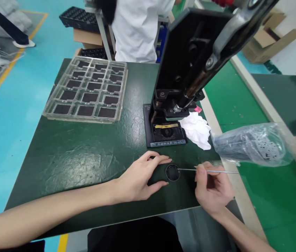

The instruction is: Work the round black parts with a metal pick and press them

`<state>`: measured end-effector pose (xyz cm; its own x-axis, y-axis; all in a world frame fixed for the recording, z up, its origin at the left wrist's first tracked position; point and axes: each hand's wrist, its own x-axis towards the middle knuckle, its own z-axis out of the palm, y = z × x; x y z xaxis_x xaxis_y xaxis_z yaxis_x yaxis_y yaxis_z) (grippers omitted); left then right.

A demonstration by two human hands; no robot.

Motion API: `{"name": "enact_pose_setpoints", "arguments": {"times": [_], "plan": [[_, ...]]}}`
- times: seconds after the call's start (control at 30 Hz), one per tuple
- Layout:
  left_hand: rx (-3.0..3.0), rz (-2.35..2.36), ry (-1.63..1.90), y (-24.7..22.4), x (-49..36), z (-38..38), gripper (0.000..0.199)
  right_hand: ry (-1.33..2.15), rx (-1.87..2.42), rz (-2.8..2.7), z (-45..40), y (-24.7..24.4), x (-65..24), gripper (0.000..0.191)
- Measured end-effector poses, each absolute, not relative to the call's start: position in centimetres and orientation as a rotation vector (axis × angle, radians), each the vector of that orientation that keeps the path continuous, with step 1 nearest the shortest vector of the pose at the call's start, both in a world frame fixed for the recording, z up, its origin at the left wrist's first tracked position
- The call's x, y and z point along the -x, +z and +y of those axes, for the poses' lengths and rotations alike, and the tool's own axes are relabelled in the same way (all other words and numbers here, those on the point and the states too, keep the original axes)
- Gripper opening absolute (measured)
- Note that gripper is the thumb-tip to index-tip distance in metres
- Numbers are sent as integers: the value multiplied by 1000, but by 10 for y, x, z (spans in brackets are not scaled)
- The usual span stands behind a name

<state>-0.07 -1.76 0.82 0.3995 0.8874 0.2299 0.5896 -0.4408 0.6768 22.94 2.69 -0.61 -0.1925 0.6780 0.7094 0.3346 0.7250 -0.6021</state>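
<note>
A small round black disc (173, 173) with a thin pale rim lies flat on the dark green table near its front edge. Just left of it, my left hand (144, 176) rests with thumb and fingers apart, fingertips beside the rim. My right hand (212, 185) pinches a thin metal rod (190, 169), whose left end reaches the disc's right edge; whether it touches is too small to tell. Behind the disc stands a black hand press (182, 70) with a fixture (167, 133) at its base.
A clear tray (119, 113) of dark square pieces sits at the back left. Right of the press are a crumpled white cloth (196, 131) and a plastic bag of thin rods (250, 143). A person in white (136, 31) stands beyond the table.
</note>
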Motion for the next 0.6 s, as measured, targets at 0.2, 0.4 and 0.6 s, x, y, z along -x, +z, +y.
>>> {"name": "enact_pose_setpoints", "arguments": {"times": [0.2, 0.4, 0.6], "plan": [[-2166, 1252, 784, 8, 6, -17, 58, 327, 736, -1877, 31, -8, -236, 30], [-2164, 1248, 778, 9, 8, -18, 56, 334, 673, -1857, 35, -5, -234, 28], [-2165, 1246, 777, 7, 11, -17, 54, 389, 658, -1846, 35, -4, -233, 29]]}}
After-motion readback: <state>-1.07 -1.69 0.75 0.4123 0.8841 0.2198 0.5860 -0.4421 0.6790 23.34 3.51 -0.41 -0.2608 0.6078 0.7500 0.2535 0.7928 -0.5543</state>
